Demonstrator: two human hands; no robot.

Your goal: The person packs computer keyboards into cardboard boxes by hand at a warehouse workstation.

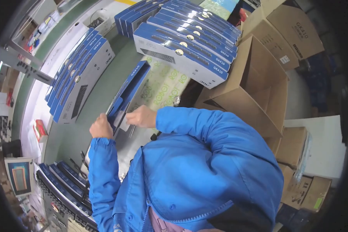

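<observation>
Head view, starting at the left: a row of blue-and-white printed keyboard cartons (79,79) leans along the far left of the green counter (100,96), and more blue cartons (65,181) stand on edge near my left elbow.

My left hand (101,127) comes next, curled shut against the near end of the long blue-and-white keyboard box (128,92) that I am working on. The box lies on the counter directly beyond both hands. Its long axis runs from its near end at my hands up and to the right, so it points away from me toward the far stack, with its open near end facing me. It looks tipped up on one long edge, blue side showing.

My right hand (143,116) sits just right of that same near end, fingers pinched together on what appears to be a pale flap or sheet at the box mouth; I cannot tell exactly which. Both hands are at the box, the left on its left edge, the right on its right, about equally close.

Right of the box lies a clear plastic sheet printed with green lettering (164,91). Beyond it rests a far stack of blue-and-white cartons marked GK410 (189,50). Farther right stands an open brown cardboard shipping case (251,89), with closed brown cartons (297,162) near right.
</observation>
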